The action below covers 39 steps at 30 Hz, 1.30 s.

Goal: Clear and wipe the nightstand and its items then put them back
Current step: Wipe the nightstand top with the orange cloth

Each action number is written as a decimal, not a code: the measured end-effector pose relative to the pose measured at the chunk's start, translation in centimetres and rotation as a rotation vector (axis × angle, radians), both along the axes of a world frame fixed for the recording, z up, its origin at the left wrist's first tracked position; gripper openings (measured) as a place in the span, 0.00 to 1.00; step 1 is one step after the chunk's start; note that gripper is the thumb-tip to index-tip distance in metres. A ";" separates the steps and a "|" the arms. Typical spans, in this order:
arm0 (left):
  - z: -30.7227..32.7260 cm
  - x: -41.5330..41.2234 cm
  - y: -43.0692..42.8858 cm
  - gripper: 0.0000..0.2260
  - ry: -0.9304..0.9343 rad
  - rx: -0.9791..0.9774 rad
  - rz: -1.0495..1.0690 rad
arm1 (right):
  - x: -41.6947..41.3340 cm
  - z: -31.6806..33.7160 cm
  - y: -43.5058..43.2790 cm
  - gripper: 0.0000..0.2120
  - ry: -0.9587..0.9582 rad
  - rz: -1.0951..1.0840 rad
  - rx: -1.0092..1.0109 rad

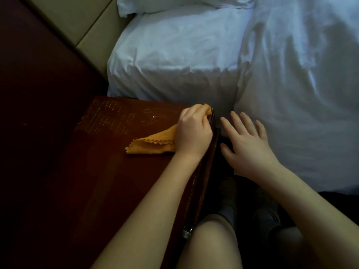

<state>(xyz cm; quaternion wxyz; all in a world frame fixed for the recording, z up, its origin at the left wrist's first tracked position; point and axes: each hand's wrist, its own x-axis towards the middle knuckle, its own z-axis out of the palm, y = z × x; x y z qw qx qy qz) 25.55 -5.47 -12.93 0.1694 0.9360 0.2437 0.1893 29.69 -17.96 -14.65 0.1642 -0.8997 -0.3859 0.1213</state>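
Mid-frame, the left hand [194,131] grips the orange cloth [153,145] at the nightstand's [108,171] right edge. The right hand [246,140] hovers spread, holding nothing. Clearing seems done and wiping is underway; returning the items is left.

A bedroom is shown: a bed [174,61] with white sheets and a pillow [165,4] beside a nightstand [108,171].

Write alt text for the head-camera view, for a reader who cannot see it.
The left hand grips an orange cloth at the edge of the dark wooden nightstand nearest the white bed. The right hand is open, fingers spread, over the gap beside the bed.
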 end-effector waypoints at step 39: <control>-0.6 -18.1 11.2 0.14 0.059 0.040 0.577 | -7.6 1.0 5.0 0.26 -0.013 0.266 0.321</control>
